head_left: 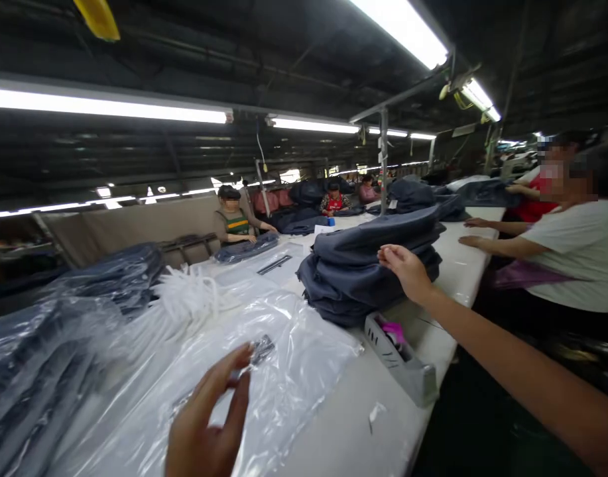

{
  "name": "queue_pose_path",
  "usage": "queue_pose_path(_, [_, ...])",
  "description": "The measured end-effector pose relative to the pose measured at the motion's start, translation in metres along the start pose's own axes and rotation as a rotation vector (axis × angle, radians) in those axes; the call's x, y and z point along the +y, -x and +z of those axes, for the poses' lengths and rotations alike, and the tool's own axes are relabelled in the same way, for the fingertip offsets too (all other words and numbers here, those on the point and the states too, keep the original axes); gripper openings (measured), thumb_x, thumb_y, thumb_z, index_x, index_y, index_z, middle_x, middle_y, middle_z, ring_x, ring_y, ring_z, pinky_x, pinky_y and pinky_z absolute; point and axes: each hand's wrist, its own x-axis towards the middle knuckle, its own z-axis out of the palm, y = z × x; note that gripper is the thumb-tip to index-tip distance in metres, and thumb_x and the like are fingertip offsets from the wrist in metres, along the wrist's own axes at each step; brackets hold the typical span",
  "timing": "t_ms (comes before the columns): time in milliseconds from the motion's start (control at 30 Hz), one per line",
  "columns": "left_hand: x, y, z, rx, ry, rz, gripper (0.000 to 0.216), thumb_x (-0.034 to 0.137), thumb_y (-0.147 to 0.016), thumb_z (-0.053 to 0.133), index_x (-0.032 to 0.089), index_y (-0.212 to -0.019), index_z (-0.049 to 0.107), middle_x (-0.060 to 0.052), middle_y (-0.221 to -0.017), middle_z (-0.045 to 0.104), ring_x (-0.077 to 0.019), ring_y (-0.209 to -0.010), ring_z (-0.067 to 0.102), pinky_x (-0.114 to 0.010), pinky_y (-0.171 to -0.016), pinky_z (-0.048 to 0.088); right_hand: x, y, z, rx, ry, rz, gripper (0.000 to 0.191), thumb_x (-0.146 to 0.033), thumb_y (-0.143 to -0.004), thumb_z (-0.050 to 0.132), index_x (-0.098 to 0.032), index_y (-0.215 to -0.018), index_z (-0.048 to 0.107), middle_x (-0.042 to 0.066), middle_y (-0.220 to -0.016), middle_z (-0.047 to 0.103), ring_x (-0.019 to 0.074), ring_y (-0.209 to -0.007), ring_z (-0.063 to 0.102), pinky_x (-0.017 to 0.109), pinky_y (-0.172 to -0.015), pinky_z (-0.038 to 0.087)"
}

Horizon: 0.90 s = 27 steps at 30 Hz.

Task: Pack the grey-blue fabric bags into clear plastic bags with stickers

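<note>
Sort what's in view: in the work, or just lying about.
Likely in the work:
dark garment pile, nearest the right hand
clear plastic bags, nearest the left hand
bagged dark garments

Seemingly just lying about:
grey tray, pink item inside
white scrap on the table

Bright tube lights (pixel 105 106) hang beneath a dark ceiling (pixel 209 30) above a white table (pixel 348 424).

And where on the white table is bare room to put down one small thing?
Nearest: the bare strip of table between the plastic bags and the grey basket, with just a small scrap on it. Another lies between the dark garment pile and the white-sleeved co-worker's near hand. The left is crowded with wrapped garments and white strips.
</note>
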Motion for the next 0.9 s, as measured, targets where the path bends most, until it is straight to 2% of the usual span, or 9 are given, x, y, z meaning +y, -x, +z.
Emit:
queue_pose_path(100, [0.053, -0.068, 0.05, -0.197, 0.034, 0.26, 0.035, 0.031, -0.092, 0.052, 0.03, -0.126, 0.057, -0.003, -0.125, 0.064, -0.0175, -0.103, 0.065, -0.032, -0.09, 0.055, 0.011, -0.029, -0.028, 0.107, -0.315, 0.309, 0.005, -0.02, -0.09, 0.055, -0.02, -0.092, 0.059, 0.005, -0.1, 0.062, 0.0137, -0.092, 0.065, 0.03, -0.092, 0.054])
queue_pose_path(200, [0.105, -0.138, 0.119, -0.271, -0.028, 0.511, 0.037, 0.027, -0.092, 0.05, 0.027, -0.128, 0.056, -0.003, -0.134, 0.059, -0.0195, -0.121, 0.056, -0.035, -0.104, 0.046, 0.024, -0.038, -0.043, 0.121, -0.361, 0.416, 0.011, -0.025, -0.092, 0.053, -0.02, -0.102, 0.055, 0.009, -0.109, 0.058, 0.0158, -0.096, 0.065, 0.033, -0.087, 0.057])
queue_pose_path(300, [0.146, -0.187, 0.191, -0.373, -0.208, 0.652, 0.04, 0.027, -0.093, 0.046, 0.024, -0.133, 0.052, -0.004, -0.141, 0.053, -0.0195, -0.126, 0.05, -0.033, -0.107, 0.041, 0.044, -0.034, -0.048, 0.16, -0.396, 0.504, 0.017, -0.029, -0.095, 0.047, -0.023, -0.11, 0.051, 0.007, -0.11, 0.057, 0.015, -0.097, 0.064, 0.034, -0.086, 0.057])
queue_pose_path(400, [0.166, -0.211, 0.258, -0.51, -0.347, 0.672, 0.05, 0.036, -0.092, 0.049, 0.022, -0.14, 0.043, -0.009, -0.145, 0.047, -0.022, -0.133, 0.042, -0.036, -0.111, 0.034, 0.068, -0.025, -0.049, 0.204, -0.394, 0.575, 0.021, -0.033, -0.096, 0.045, -0.025, -0.113, 0.052, 0.006, -0.103, 0.059, 0.0148, -0.093, 0.064, 0.031, -0.085, 0.057])
queue_pose_path(533, [0.153, -0.2, 0.321, -0.668, -0.472, 0.568, 0.078, 0.059, -0.078, 0.063, 0.017, -0.14, 0.042, -0.02, -0.125, 0.058, -0.0325, -0.118, 0.054, -0.045, -0.097, 0.044, 0.085, -0.014, -0.054, 0.178, -0.424, 0.578, 0.037, -0.052, -0.095, 0.041, -0.023, -0.111, 0.057, 0.007, -0.099, 0.063, 0.0171, -0.094, 0.064, 0.029, -0.084, 0.056])
queue_pose_path(600, [0.136, -0.182, 0.338, -0.706, -0.535, 0.528, 0.091, 0.059, -0.07, 0.072, 0.017, -0.143, 0.037, -0.023, -0.129, 0.055, -0.0359, -0.117, 0.054, -0.047, -0.094, 0.045, 0.085, -0.013, -0.057, 0.086, -0.464, 0.558, 0.048, -0.06, -0.094, 0.036, -0.02, -0.11, 0.059, 0.01, -0.103, 0.064, 0.0183, -0.098, 0.065, 0.031, -0.086, 0.055])
queue_pose_path(667, [0.121, -0.167, 0.345, -0.698, -0.579, 0.514, 0.092, 0.052, -0.071, 0.075, 0.018, -0.146, 0.032, -0.024, -0.137, 0.047, -0.0368, -0.122, 0.05, -0.049, -0.096, 0.044, 0.083, -0.015, -0.057, -0.025, -0.505, 0.525, 0.054, -0.065, -0.092, 0.035, -0.02, -0.111, 0.06, 0.011, -0.108, 0.064, 0.0192, -0.101, 0.064, 0.032, -0.087, 0.055])
queue_pose_path(800, [0.116, -0.164, 0.343, -0.678, -0.62, 0.507, 0.055, 0.038, -0.091, 0.056, 0.019, -0.14, 0.04, -0.014, -0.13, 0.054, -0.026, -0.111, 0.058, -0.046, -0.091, 0.05, 0.084, -0.027, -0.051, -0.08, -0.453, 0.429, 0.06, -0.07, -0.091, 0.028, -0.023, -0.108, 0.06, 0.01, -0.105, 0.066, 0.0213, -0.101, 0.065, 0.037, -0.084, 0.056])
queue_pose_path(900, [0.124, -0.175, 0.322, -0.692, -0.625, 0.525, 0.04, 0.026, -0.094, 0.05, 0.015, -0.132, 0.047, -0.012, -0.114, 0.063, -0.0228, -0.099, 0.064, -0.042, -0.085, 0.053, 0.087, -0.032, -0.047, -0.017, -0.29, 0.353, 0.048, -0.056, -0.097, 0.027, -0.023, -0.107, 0.06, 0.008, -0.101, 0.068, 0.0218, -0.096, 0.065, 0.04, -0.079, 0.057])
